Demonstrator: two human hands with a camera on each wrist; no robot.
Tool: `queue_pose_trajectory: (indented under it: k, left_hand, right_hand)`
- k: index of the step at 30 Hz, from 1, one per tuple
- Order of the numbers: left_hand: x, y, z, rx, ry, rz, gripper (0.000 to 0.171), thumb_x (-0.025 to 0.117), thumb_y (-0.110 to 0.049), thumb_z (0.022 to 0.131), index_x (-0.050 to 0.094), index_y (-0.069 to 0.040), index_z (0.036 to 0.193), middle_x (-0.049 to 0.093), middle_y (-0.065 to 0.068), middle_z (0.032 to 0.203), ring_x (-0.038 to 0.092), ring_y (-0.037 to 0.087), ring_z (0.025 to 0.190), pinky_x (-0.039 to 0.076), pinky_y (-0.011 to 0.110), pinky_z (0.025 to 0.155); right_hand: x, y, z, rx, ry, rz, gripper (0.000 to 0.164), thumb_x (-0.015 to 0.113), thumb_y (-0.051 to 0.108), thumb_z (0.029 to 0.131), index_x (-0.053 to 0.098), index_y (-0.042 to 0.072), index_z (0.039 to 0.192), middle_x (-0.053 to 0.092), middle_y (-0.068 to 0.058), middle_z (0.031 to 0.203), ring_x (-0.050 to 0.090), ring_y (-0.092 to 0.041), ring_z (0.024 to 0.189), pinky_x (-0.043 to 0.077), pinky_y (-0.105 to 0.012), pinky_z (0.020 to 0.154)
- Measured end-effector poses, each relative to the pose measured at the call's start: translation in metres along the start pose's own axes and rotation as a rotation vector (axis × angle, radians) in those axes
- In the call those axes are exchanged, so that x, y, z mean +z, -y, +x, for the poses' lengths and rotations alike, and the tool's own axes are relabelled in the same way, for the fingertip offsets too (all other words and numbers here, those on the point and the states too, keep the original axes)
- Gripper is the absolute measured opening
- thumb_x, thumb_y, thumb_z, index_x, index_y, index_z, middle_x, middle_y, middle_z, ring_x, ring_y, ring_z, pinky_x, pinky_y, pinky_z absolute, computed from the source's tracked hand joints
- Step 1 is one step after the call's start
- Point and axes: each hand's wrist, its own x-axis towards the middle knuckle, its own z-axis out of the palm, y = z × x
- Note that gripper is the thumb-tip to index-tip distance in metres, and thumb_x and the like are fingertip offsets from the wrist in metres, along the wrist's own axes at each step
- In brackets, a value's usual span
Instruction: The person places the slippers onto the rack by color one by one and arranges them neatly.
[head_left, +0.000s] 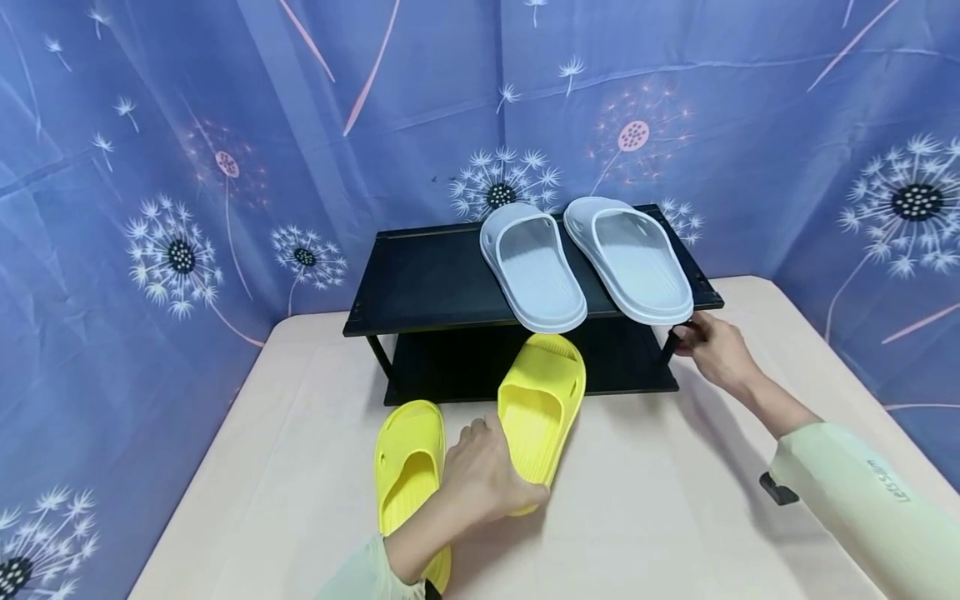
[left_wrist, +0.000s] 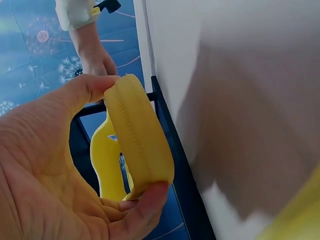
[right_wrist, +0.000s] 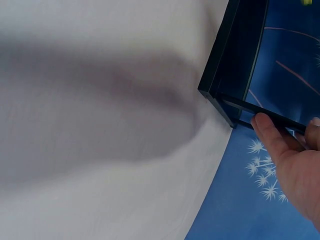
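My left hand grips a yellow slipper at its heel, thumb on one side and fingers on the other. The slipper's toe points at the front of a black two-tier shoe rack. In the left wrist view the slipper's heel fills the space between thumb and fingers. A second yellow slipper lies on the table, partly hidden by my left forearm. At the rack's right end, my right hand holds the side post, with its fingers bent around it.
Two pale blue slippers, one left of the other, stand on the right half of the top shelf, heels over its front edge. The rack stands on a pale table. Blue dandelion-print curtains hang behind and at both sides.
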Motion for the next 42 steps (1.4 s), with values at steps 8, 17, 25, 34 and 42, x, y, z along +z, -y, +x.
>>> queue_pose_trajectory:
  k: [8, 17, 25, 34, 42]
  left_hand:
    - [-0.005, -0.010, 0.016, -0.019, 0.018, -0.024, 0.090, 0.082, -0.052, 0.053, 0.042, -0.004, 0.118, 0.045, 0.001, 0.086, 0.048, 0.018, 0.081, 0.047, 0.032, 0.065]
    - [-0.005, -0.015, 0.034, -0.001, -0.022, -0.009, 0.088, 0.082, -0.052, 0.053, 0.043, -0.003, 0.114, 0.045, 0.002, 0.083, 0.047, 0.018, 0.075, 0.045, 0.029, 0.061]
    - [-0.008, -0.015, 0.047, -0.001, -0.019, -0.034, 0.089, 0.082, -0.051, 0.053, 0.042, -0.002, 0.115, 0.046, 0.003, 0.083, 0.047, 0.020, 0.078, 0.046, 0.029, 0.062]
    - [-0.008, -0.020, 0.069, -0.027, 0.005, -0.001, 0.082, 0.079, -0.054, 0.056, 0.043, -0.005, 0.112, 0.047, 0.003, 0.081, 0.049, 0.019, 0.075, 0.045, 0.030, 0.061]
    - [-0.008, -0.026, 0.088, -0.040, 0.020, 0.029, 0.093, 0.075, -0.058, 0.061, 0.042, 0.001, 0.125, 0.054, 0.006, 0.089, 0.053, 0.023, 0.085, 0.049, 0.034, 0.072]
  right_hand:
    - [0.000, 0.000, 0.001, 0.007, 0.000, 0.013, 0.024, 0.046, 0.005, 0.101, 0.053, -0.013, 0.115, 0.061, -0.035, 0.102, 0.070, -0.031, 0.080, 0.057, -0.017, 0.066]
    - [0.002, 0.001, 0.001, 0.014, -0.001, 0.004, 0.025, 0.046, 0.005, 0.101, 0.052, -0.013, 0.118, 0.062, -0.035, 0.102, 0.067, -0.041, 0.085, 0.057, -0.018, 0.066]
    - [0.001, 0.001, 0.000, 0.015, -0.005, -0.005, 0.024, 0.047, 0.007, 0.101, 0.053, -0.011, 0.116, 0.063, -0.033, 0.098, 0.069, -0.038, 0.082, 0.058, -0.020, 0.066]
    - [0.001, -0.001, 0.000, 0.011, -0.015, 0.012, 0.020, 0.048, 0.004, 0.100, 0.054, -0.013, 0.108, 0.063, -0.030, 0.091, 0.070, -0.031, 0.076, 0.058, -0.020, 0.065]
    - [0.000, 0.001, 0.000, 0.017, 0.007, 0.004, 0.025, 0.044, 0.005, 0.102, 0.051, -0.014, 0.117, 0.062, -0.033, 0.095, 0.068, -0.041, 0.084, 0.059, -0.024, 0.069]
